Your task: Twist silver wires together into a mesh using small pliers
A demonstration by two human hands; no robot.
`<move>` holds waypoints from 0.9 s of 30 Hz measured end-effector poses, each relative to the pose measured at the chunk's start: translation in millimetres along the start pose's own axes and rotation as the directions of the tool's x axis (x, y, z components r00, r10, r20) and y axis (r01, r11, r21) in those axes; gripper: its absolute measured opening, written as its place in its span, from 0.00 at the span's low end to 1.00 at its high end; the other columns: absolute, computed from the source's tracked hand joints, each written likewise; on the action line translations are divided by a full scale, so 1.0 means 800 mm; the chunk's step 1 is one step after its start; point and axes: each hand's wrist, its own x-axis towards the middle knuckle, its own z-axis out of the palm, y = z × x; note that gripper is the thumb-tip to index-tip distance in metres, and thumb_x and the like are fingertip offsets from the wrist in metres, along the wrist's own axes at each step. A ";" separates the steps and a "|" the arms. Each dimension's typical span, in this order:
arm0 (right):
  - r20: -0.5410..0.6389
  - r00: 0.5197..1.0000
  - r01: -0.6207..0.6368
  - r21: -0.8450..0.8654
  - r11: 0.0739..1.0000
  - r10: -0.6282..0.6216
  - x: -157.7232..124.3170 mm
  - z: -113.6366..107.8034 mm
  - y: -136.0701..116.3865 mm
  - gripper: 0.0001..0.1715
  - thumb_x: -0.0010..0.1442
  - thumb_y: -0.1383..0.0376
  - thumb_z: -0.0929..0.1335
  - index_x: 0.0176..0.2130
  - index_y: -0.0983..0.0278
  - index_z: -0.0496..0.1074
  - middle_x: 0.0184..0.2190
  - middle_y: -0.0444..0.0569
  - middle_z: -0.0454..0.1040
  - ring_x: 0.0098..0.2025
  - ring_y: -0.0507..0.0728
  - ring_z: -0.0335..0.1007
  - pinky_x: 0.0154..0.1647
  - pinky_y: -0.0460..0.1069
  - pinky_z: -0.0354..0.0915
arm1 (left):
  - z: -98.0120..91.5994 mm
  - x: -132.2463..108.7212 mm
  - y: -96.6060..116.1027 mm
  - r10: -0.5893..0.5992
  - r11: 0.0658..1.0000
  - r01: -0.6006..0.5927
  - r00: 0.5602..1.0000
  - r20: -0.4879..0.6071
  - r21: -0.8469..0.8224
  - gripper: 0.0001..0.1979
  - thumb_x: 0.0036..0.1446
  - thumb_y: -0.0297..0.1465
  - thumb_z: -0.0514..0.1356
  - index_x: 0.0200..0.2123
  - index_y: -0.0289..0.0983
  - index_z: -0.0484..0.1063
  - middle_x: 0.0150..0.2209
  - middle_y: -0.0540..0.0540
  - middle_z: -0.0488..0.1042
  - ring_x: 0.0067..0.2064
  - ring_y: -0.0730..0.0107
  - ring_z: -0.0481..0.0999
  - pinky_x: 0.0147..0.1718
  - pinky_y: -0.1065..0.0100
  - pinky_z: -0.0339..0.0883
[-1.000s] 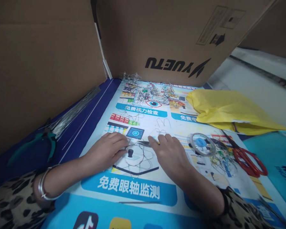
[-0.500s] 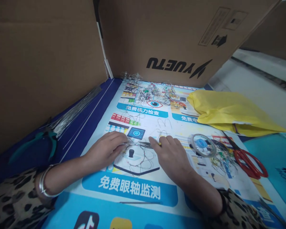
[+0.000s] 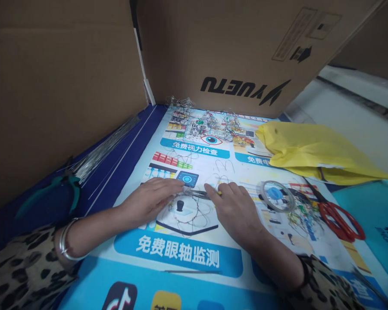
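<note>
My right hand (image 3: 235,211) is closed around small pliers (image 3: 200,193), a bit of yellow handle showing by the thumb. Their metal jaws point left and reach the fingertips of my left hand (image 3: 155,197). That hand is pinched on thin wire, most of it hidden by the fingers. Below the jaws, a loop of thin wire with tiny beads (image 3: 196,215) hangs or lies over the printed sheet (image 3: 210,284); I cannot tell which. Loose curled wire (image 3: 224,165) lies just beyond my hands.
Teal-handled pliers (image 3: 73,193) and a bundle of straight wires (image 3: 100,146) lie left. Tangled wire pieces (image 3: 210,122) sit at the back before a cardboard wall (image 3: 213,43). Right are a tape roll (image 3: 261,193), red scissors (image 3: 339,221) and a yellow bag (image 3: 310,146).
My left hand has shifted right and its fingers have straightened somewhat. The plier tips now meet its fingertips, where a gap showed before. The view has moved slightly.
</note>
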 end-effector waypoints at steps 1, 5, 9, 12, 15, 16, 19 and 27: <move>0.002 1.000 0.002 0.000 1.000 -0.002 0.000 0.000 0.000 0.22 0.60 0.71 0.59 0.53 0.60 0.64 0.34 0.50 0.68 0.36 0.57 0.57 0.34 0.52 0.48 | 0.000 0.001 0.000 0.014 1.000 -0.014 0.999 0.048 0.001 0.18 0.62 0.28 0.47 0.55 0.42 0.60 0.55 0.47 0.67 0.57 0.67 0.64 0.53 0.61 0.60; -0.008 1.000 -0.005 -0.009 1.000 0.005 0.001 0.001 -0.001 0.20 0.60 0.71 0.59 0.51 0.61 0.65 0.33 0.50 0.68 0.35 0.57 0.58 0.34 0.52 0.48 | 0.001 0.005 0.003 0.038 0.997 -0.052 0.969 0.244 0.054 0.22 0.63 0.35 0.48 0.60 0.44 0.53 0.61 0.47 0.57 0.62 0.65 0.54 0.58 0.59 0.51; -0.021 1.000 -0.002 -0.009 1.000 0.002 0.000 0.001 -0.001 0.20 0.60 0.71 0.59 0.51 0.61 0.65 0.34 0.50 0.68 0.36 0.57 0.58 0.34 0.52 0.49 | 0.004 0.005 0.006 0.061 0.986 -0.108 0.942 0.329 0.126 0.27 0.63 0.38 0.47 0.63 0.44 0.45 0.64 0.48 0.49 0.64 0.64 0.48 0.60 0.58 0.42; 0.004 1.000 -0.020 0.007 1.000 0.020 -0.001 0.002 0.003 0.21 0.59 0.71 0.60 0.52 0.61 0.65 0.34 0.50 0.69 0.36 0.57 0.59 0.34 0.51 0.49 | 0.004 0.005 0.007 0.051 0.976 -0.126 0.928 0.370 0.179 0.28 0.63 0.37 0.47 0.64 0.44 0.42 0.65 0.48 0.46 0.65 0.63 0.46 0.60 0.57 0.38; 0.048 0.997 -0.056 0.011 0.998 0.056 0.000 0.000 0.013 0.22 0.59 0.71 0.60 0.52 0.60 0.64 0.35 0.49 0.69 0.37 0.56 0.59 0.35 0.51 0.50 | 0.004 0.004 0.009 0.040 0.969 -0.127 0.927 0.372 0.213 0.27 0.63 0.38 0.47 0.63 0.45 0.42 0.65 0.48 0.46 0.65 0.62 0.47 0.60 0.56 0.37; 0.065 0.995 -0.074 0.006 0.997 0.074 0.001 -0.002 0.019 0.22 0.58 0.72 0.60 0.52 0.60 0.64 0.35 0.50 0.69 0.37 0.56 0.60 0.35 0.51 0.50 | 0.004 0.004 0.009 0.034 0.967 -0.122 0.931 0.363 0.222 0.27 0.63 0.38 0.47 0.63 0.46 0.43 0.64 0.48 0.47 0.64 0.62 0.47 0.60 0.56 0.37; 0.123 0.979 -0.162 -0.031 0.986 0.164 0.004 -0.010 0.040 0.22 0.57 0.71 0.60 0.51 0.61 0.65 0.35 0.50 0.70 0.36 0.56 0.61 0.33 0.50 0.50 | 0.005 0.003 0.012 -0.002 0.963 -0.083 0.949 0.316 0.257 0.25 0.63 0.41 0.46 0.62 0.46 0.48 0.64 0.47 0.50 0.64 0.61 0.49 0.59 0.56 0.39; 0.315 0.905 -0.257 -0.126 0.958 0.284 0.001 -0.023 0.079 0.12 0.55 0.70 0.61 0.37 0.61 0.71 0.32 0.49 0.70 0.36 0.57 0.62 0.29 0.49 0.47 | 0.008 0.003 0.017 -0.168 0.910 0.097 0.975 0.145 0.403 0.24 0.61 0.43 0.47 0.58 0.41 0.60 0.61 0.41 0.57 0.61 0.56 0.56 0.55 0.54 0.46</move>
